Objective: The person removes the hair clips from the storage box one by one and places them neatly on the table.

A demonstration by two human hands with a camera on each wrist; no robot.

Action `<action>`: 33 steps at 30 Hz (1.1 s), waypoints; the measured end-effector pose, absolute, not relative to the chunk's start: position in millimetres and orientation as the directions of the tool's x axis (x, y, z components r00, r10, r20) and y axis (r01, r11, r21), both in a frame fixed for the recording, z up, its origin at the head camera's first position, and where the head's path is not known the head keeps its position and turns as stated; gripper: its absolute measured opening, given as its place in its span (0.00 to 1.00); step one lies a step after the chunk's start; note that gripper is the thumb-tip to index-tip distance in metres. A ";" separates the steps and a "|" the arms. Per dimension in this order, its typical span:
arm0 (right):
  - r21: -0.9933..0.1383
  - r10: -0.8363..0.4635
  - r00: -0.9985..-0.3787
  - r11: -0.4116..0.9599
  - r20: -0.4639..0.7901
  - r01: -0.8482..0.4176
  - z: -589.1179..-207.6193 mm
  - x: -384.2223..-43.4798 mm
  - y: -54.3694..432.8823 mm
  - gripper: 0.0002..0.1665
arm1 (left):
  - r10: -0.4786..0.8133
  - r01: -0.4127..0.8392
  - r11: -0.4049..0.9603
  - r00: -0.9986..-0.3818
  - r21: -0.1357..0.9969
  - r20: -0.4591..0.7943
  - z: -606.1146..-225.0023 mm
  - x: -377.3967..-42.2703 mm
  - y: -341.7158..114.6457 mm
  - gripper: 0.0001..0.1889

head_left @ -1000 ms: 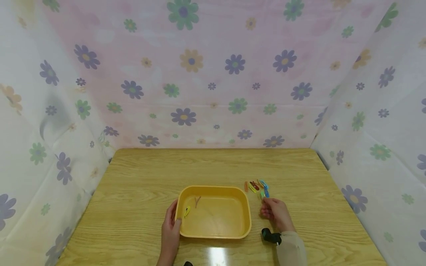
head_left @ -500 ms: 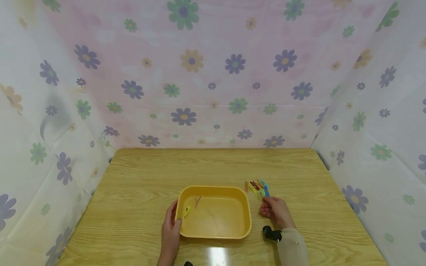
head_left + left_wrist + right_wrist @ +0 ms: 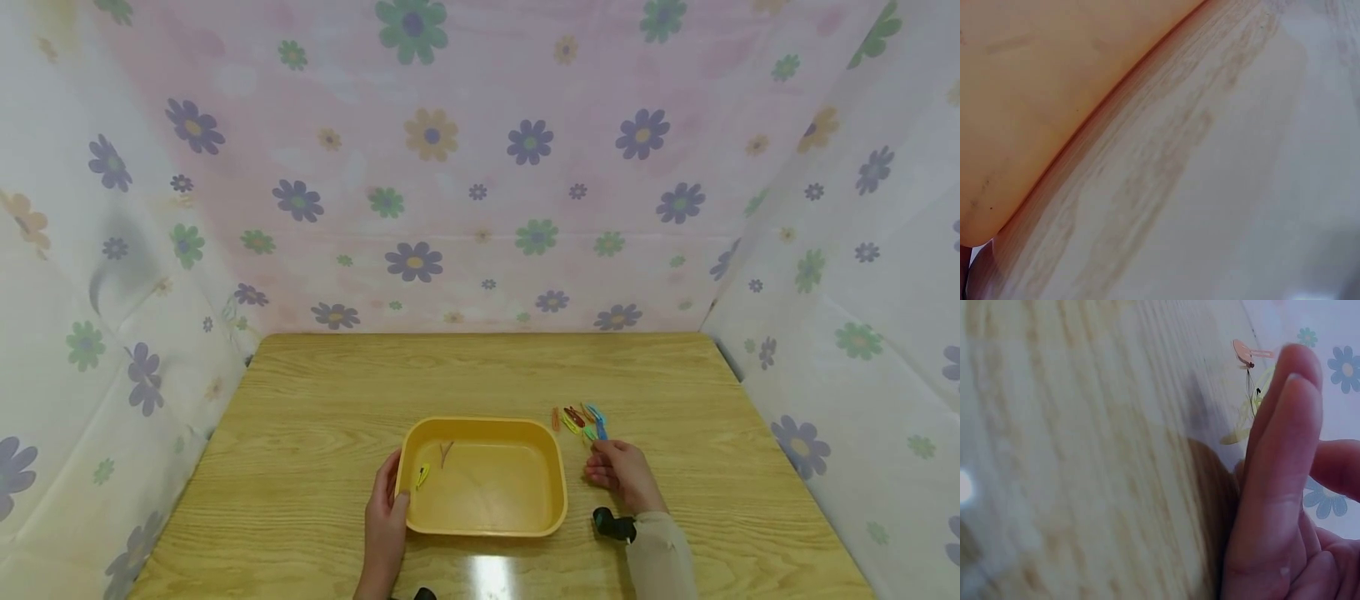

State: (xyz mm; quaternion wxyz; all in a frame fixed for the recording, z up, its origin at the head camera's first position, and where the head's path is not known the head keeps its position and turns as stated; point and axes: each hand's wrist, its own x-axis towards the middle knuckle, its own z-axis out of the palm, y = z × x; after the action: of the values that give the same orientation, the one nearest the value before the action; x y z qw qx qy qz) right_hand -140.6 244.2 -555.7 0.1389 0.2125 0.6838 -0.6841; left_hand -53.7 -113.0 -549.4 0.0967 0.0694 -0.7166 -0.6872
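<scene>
My left hand [image 3: 385, 525] grips the left rim of a yellow plastic tub [image 3: 491, 496], thumb over the edge and fingers along the outside. Inside the tub lie a yellow hair clip [image 3: 423, 476] and a thin brownish forked piece [image 3: 446, 454]. To the right of the tub, my right hand [image 3: 624, 477] has its thumb and forefinger close together at a green hair clip [image 3: 589, 433] and a blue hair clip [image 3: 602, 431]. I cannot tell whether these fingers pinch a clip. In the right wrist view, an orange clip [image 3: 1243, 352] shows beyond the fingertips.
Beyond my right hand lie more small clips: an orange clip [image 3: 556, 419], a dark red clip [image 3: 574, 417], a yellow clip [image 3: 570, 424] and a light blue clip [image 3: 594, 413]. Flower-printed cloth [image 3: 480, 167] encloses the wooden table [image 3: 322, 392] at the back and sides.
My right hand has shifted very slightly, and the green clip at its fingertips now lies lower and a little farther left. My left hand and the tub have stayed put.
</scene>
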 end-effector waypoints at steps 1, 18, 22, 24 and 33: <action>-0.876 0.102 -0.871 -0.029 -0.481 0.481 -555.5 -140.6 244.2 0.23 | -0.233 0.033 0.047 -0.972 0.998 0.044 -549.2 -53.7 -113.0 0.29; -0.883 0.122 -0.874 -0.052 -0.470 0.467 -555.1 -133.2 242.2 0.21 | -0.242 0.027 0.063 -0.969 0.998 0.041 -547.6 -53.9 -112.4 0.29; -0.873 0.132 -0.864 -0.029 -0.487 0.487 -553.7 -131.2 240.0 0.22 | -0.246 0.020 0.064 -0.969 0.998 0.035 -547.4 -54.3 -112.7 0.29; -0.870 0.136 -0.860 -0.016 -0.491 0.494 -553.7 -130.9 238.8 0.22 | -0.246 0.017 0.067 -0.969 0.998 0.033 -547.2 -54.7 -113.0 0.29; -0.906 0.157 -0.892 -0.053 -0.423 0.420 -554.6 -124.0 235.7 0.24 | -0.242 0.022 0.070 -0.969 0.997 0.039 -547.0 -54.4 -112.7 0.29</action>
State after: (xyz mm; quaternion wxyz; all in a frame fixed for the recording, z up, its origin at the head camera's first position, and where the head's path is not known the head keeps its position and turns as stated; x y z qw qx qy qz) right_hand -124.0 235.7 -554.6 0.0946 0.2117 0.6815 -0.6941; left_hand -54.4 -112.7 -547.0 0.0977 0.0759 -0.7250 -0.6775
